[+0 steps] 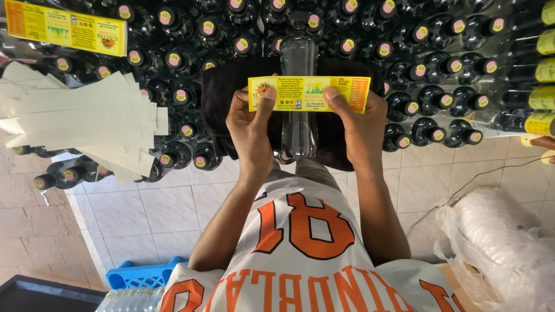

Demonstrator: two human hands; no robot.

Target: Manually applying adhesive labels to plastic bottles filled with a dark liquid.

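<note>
Massed dark capped bottles (404,52) lying in rows across the tiled floor (144,214), caps toward the camera, presumably for easy reach. White backing strips (87,121) fanned in a loose heap over the bottles at the left edge. Black cloth (225,110) spread over the lap as a cushion. Clear bottle (299,98) lying lengthwise on the cloth, centred, neck pointing away. Yellow label (309,93) stretched flat across the bottle body, apparently for square alignment. Left hand (250,124) pinching the label's left end, right hand (358,124) pinching the right end, thumbs on top. Second yellow label (66,28) at upper left corner.
</note>
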